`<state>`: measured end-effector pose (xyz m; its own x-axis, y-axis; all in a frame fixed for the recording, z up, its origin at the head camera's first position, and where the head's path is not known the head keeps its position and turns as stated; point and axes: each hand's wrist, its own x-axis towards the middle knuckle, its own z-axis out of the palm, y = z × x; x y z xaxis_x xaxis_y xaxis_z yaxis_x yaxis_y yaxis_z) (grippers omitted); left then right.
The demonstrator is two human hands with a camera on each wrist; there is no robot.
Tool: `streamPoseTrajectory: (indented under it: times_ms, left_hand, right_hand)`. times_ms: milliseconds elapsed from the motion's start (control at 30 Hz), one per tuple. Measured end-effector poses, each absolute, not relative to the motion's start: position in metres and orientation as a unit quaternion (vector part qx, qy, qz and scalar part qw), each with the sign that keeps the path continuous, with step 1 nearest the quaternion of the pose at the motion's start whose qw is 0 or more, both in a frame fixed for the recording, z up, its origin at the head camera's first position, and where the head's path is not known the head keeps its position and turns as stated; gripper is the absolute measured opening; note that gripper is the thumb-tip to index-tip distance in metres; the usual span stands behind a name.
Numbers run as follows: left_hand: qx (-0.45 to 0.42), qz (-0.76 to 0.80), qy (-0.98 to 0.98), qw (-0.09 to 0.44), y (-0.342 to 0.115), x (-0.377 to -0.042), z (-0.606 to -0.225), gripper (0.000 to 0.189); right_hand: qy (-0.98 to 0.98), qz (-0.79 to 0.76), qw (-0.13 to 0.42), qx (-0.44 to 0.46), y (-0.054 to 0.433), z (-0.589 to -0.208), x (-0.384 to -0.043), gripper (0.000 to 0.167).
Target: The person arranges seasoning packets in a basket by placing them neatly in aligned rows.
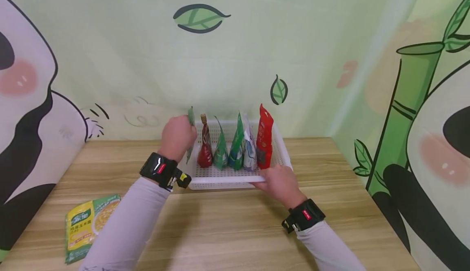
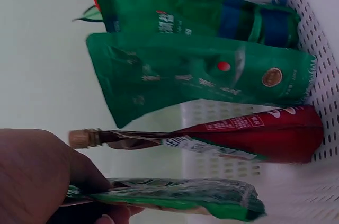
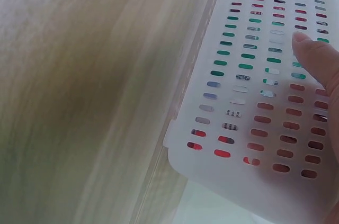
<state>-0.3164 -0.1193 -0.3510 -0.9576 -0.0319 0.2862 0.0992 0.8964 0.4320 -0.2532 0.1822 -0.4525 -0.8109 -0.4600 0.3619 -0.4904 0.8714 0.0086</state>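
My left hand (image 1: 178,137) pinches a thin green packet (image 2: 185,196) by its upper part, at the left end of a white perforated basket (image 1: 224,180). The packet stands on edge, its lower end inside the basket in the left wrist view. Beside it is a red pouch with a brown cap (image 2: 254,136), followed by two green pouches (image 2: 206,70), a white bag (image 1: 249,150) and a red bag (image 1: 264,138), all upright in a row. My right hand (image 1: 280,184) grips the basket's front rim near the right corner, thumb (image 3: 312,54) against the outer wall.
A yellow and green food packet (image 1: 82,226) lies flat on the wooden table (image 1: 227,226) at the left front, partly behind my left sleeve. A printed cloth wall (image 1: 235,58) rises right behind the basket, and more printed cloth stands at both sides.
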Motion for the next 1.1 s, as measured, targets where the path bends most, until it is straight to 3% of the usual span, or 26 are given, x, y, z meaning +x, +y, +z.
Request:
streamPoseTrajectory:
  times_ms: [367,733,1100]
  left_hand:
    - [0.030,-0.228,-0.970,0.080,-0.117,-0.345,-0.368,0.006]
    - [0.026,-0.305,-0.952,0.023,-0.112,-0.344,-0.380,0.055]
    - [0.019,-0.319,-0.945,-0.072,-0.109,-0.338,-0.384,0.059]
  right_hand:
    - [-0.945,0.036,0.198,0.259,0.181,-0.453,-0.254,0.036]
    - [-0.945,0.038,0.198,0.255,0.180,-0.455,-0.254,0.033]
    - [-0.945,0.045,0.206,0.250,0.182,-0.456,-0.253,0.032]
